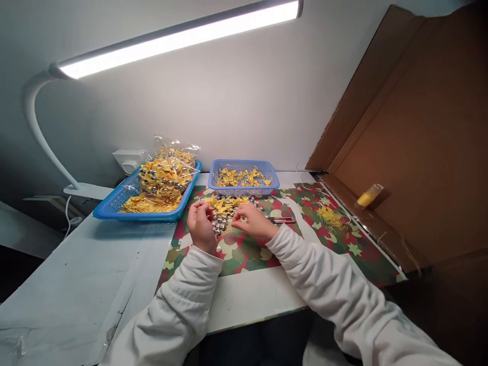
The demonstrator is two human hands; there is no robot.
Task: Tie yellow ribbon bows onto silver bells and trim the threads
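My left hand (201, 223) and my right hand (252, 221) rest on a red and green patterned mat (244, 251), either side of a small heap of silver bells (220, 221). Both hands have their fingers curled inward at the heap; what each pinches is too small to make out. Just beyond the bells lies a pile of yellow ribbon bows (224, 203). Both arms wear white sleeves.
A small blue basket (243, 189) of yellow bows stands behind the heap. A larger blue tray (114, 206) at the left holds a clear bag of bows with bells. Red-handled snips (281, 220) lie right of my right hand. A cardboard wall (412, 142) stands right; a desk lamp (179, 38) overhead.
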